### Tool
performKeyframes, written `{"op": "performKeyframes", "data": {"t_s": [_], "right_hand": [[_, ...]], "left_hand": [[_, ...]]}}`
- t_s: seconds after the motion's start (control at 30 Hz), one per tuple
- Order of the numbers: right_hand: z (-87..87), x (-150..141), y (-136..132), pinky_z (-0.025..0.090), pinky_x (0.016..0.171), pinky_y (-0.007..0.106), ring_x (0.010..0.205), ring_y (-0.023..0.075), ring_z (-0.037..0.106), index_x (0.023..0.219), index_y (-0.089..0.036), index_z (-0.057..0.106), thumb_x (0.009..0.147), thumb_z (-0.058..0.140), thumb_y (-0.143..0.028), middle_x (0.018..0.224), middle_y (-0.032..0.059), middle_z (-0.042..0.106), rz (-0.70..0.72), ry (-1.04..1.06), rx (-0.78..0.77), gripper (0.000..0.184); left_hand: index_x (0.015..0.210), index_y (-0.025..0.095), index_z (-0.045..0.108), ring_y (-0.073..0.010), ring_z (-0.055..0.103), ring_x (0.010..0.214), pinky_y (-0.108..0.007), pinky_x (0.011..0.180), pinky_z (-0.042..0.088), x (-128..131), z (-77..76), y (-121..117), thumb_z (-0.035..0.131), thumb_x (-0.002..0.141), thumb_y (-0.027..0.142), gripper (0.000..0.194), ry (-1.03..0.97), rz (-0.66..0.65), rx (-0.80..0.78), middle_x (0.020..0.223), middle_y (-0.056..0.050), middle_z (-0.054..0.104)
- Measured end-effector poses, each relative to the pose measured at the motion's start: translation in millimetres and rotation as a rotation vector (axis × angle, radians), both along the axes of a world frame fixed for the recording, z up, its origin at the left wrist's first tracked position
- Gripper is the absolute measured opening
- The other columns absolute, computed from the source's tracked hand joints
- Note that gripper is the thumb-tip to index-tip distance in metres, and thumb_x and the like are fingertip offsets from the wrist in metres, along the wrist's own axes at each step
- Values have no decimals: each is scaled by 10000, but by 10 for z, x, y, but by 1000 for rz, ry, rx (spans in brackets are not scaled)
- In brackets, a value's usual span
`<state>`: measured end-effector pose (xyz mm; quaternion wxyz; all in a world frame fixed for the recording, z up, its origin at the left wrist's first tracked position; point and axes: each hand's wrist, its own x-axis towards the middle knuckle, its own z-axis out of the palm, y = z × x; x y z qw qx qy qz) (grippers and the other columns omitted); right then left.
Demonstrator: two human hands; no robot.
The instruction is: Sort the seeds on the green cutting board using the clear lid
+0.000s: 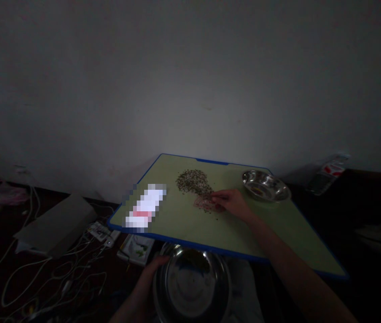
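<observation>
A pile of small dark and pale seed-like grains (pixel 193 181) lies on the pale green tabletop (pixel 183 220), with some scattered nearer me. At the near side of the pile, my right hand (pixel 229 202) is closed, its fingertips on a flat, pinkish, see-through piece (pixel 203 202) resting among the grains. What exactly that piece is, I cannot make out. Below the near table edge, my left hand (pixel 150 278) grips the left rim of a shiny metal bowl (pixel 192 282). Some dark stuff shows inside the bowl, near its far side.
Another metal bowl (pixel 266 186) stands at the table's right. A lit, blurred-out phone-like screen (pixel 145 208) lies on the left. Left on the floor are a grey box (pixel 57 224), tangled cables (pixel 76 264) and a white tray (pixel 136 247). Behind the table rises a wall (pixel 190 89).
</observation>
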<state>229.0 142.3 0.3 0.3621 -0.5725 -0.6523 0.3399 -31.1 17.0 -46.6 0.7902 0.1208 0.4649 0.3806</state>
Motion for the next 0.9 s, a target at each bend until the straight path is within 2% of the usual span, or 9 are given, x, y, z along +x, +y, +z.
{"op": "performKeyframes", "data": {"t_s": [0.2, 0.33, 0.67, 0.9], "right_hand": [[40, -20, -32, 502, 492, 242, 512, 138, 611, 861, -136, 674, 690, 589, -321, 638, 50, 676, 6, 30, -13, 265], [49, -25, -39, 492, 477, 240, 503, 136, 604, 862, -135, 671, 676, 599, -332, 626, 44, 671, 23, 40, -38, 280], [19, 1, -26, 491, 472, 240, 489, 128, 595, 853, -122, 669, 671, 606, -348, 617, 45, 666, 77, 83, -54, 297], [31, -9, -30, 498, 468, 230, 489, 121, 596, 848, -126, 668, 669, 612, -323, 614, 43, 667, 25, 95, -61, 272]], "left_hand": [[823, 140, 669, -272, 646, 785, -365, 743, 443, 23, 40, -22, 628, 621, 252, 235, 9, 29, -30, 652, -56, 719], [756, 138, 672, -271, 645, 782, -364, 758, 434, 32, 34, -24, 625, 620, 229, 171, 5, 30, -17, 627, -54, 713], [694, 126, 669, -239, 653, 728, -342, 757, 437, 27, 1, -15, 618, 625, 238, 141, -7, 23, 17, 614, -55, 711], [709, 122, 673, -249, 655, 714, -338, 700, 450, 39, 47, -27, 620, 626, 240, 153, 35, 27, 21, 608, -64, 712]]}}
